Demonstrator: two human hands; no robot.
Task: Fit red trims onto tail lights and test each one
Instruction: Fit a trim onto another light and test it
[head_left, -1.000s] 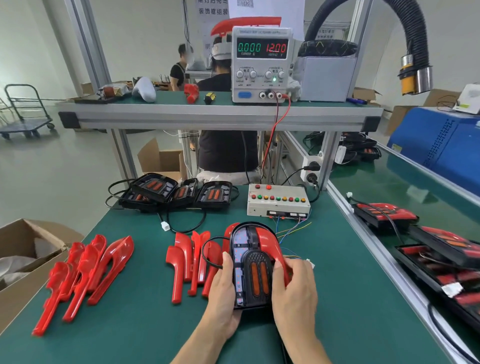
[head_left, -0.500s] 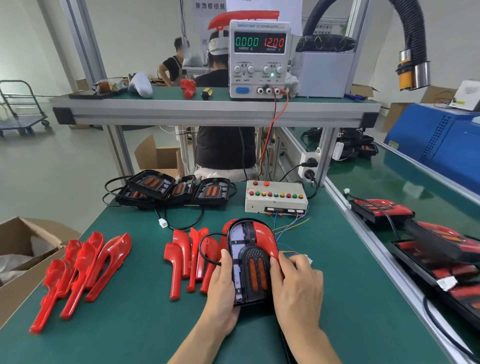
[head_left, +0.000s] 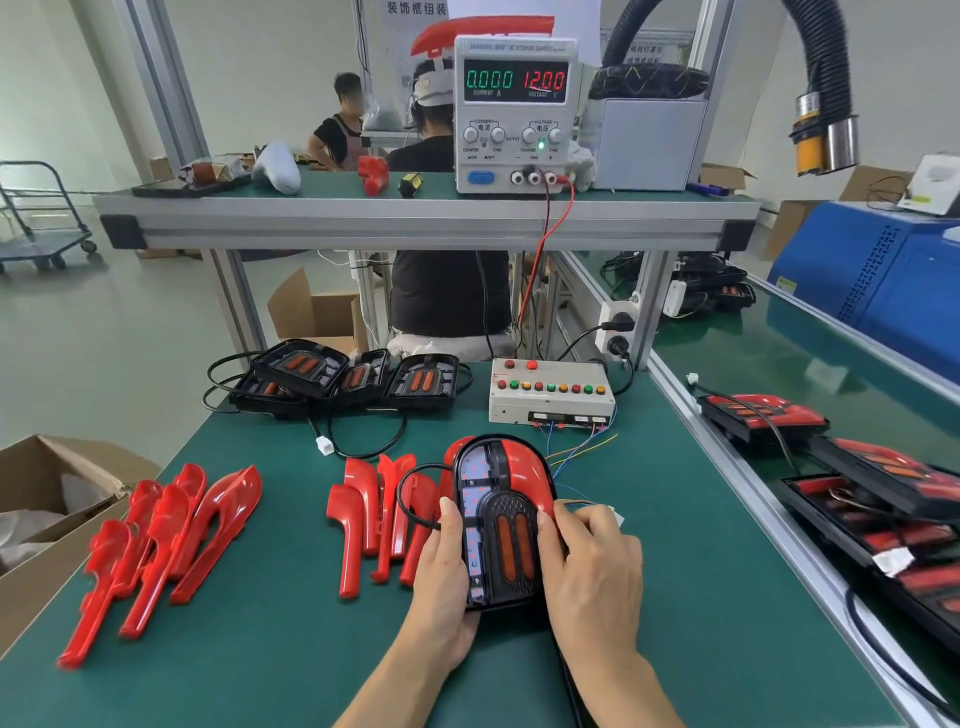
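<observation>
A black tail light (head_left: 501, 525) with a red trim (head_left: 522, 470) fitted on its upper right lies on the green bench in front of me. My left hand (head_left: 441, 582) grips its left edge, thumb on top. My right hand (head_left: 592, 566) grips its right edge, thumb pressing the trim. Loose red trims (head_left: 379, 514) lie just left of it, and more red trims (head_left: 161, 540) lie farther left. The white test box (head_left: 550, 395) with coloured buttons sits behind, its wires running toward my right hand.
Several black tail lights without trims (head_left: 353, 376) lie at the back left with cables. Finished lights (head_left: 763, 413) are stacked on the right bench. A power supply (head_left: 514, 111) on the shelf reads 0.000 and 12.00. A cardboard box (head_left: 47, 499) stands at left. A person sits behind the bench.
The tail light stays gripped in both hands. My right thumb has shifted slightly along the trim's edge. The view has tilted a little.
</observation>
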